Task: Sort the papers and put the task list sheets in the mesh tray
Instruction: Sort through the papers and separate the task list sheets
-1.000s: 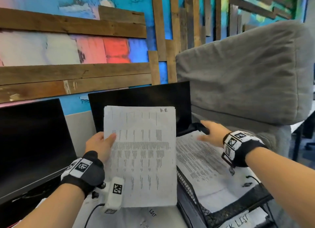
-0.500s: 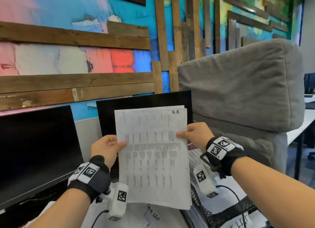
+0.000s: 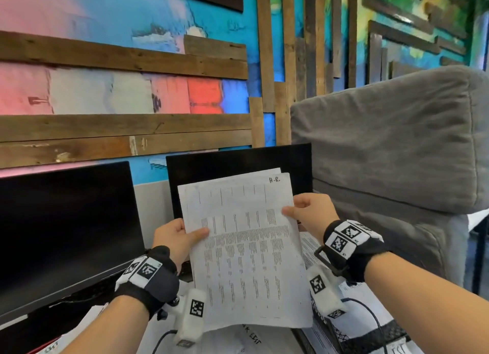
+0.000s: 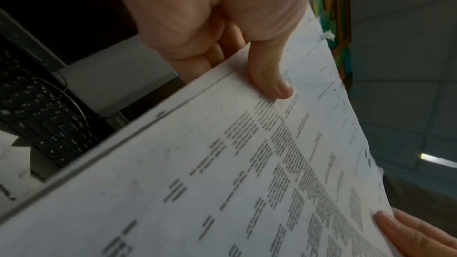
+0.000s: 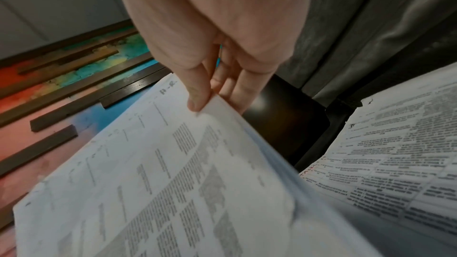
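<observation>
At centre frame, both hands hold a stack of papers (image 3: 246,250) upright for reading. The left hand (image 3: 176,238) pinches its left edge, the right hand (image 3: 311,212) its right edge, probably peeling the top sheet, marked "H.R." The mesh tray (image 3: 341,332) sits lower right, holding printed sheets.

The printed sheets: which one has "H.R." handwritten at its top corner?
The front sheet held up in both hands; the sheet in the mesh tray shows no such note.

The held papers (image 3: 246,247) hide most of the mesh tray (image 3: 344,332); their printed text is too blurred to read.
</observation>
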`<act>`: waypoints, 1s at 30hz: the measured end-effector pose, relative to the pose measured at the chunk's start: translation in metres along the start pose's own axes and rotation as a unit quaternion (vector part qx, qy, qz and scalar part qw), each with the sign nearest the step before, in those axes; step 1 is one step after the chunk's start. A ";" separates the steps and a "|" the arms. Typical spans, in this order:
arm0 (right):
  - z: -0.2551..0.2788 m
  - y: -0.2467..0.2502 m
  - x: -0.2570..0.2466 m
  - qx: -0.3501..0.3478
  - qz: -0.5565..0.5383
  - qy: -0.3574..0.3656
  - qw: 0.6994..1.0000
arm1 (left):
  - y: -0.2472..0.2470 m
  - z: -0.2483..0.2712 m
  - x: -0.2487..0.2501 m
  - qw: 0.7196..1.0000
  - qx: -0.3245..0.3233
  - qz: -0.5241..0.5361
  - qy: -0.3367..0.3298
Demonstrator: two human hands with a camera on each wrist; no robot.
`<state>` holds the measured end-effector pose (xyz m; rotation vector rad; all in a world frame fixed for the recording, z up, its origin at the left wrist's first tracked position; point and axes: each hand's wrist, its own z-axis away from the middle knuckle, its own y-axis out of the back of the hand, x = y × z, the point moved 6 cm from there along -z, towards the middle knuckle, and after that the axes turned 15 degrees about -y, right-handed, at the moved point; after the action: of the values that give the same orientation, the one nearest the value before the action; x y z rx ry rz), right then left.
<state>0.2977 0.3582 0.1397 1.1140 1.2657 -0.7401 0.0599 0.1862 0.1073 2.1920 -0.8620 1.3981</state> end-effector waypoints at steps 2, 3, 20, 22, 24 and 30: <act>-0.001 0.002 -0.003 0.036 -0.013 0.023 0.999 | 0.002 0.001 0.000 1.000 0.012 0.004 -0.001; -0.001 0.003 -0.004 0.052 -0.018 0.028 0.998 | 0.003 0.002 0.001 1.000 0.021 0.009 0.000; 0.004 -0.022 0.007 -0.126 -0.046 0.038 0.990 | 0.018 -0.002 -0.017 0.982 0.064 0.149 0.092; 0.003 -0.025 0.004 -0.124 -0.054 0.041 0.990 | 0.019 -0.004 -0.014 0.986 0.061 0.137 0.072; 0.003 -0.025 0.002 -0.108 -0.057 0.035 0.992 | 0.025 -0.003 -0.011 0.993 0.057 0.092 0.043; 0.002 -0.019 0.002 -0.028 -0.041 -0.004 0.999 | 0.033 0.001 -0.010 0.999 0.026 -0.005 0.018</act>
<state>0.2812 0.3505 0.1333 1.0176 1.3253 -0.7652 0.0355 0.1641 0.0982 2.1992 -0.8105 1.4661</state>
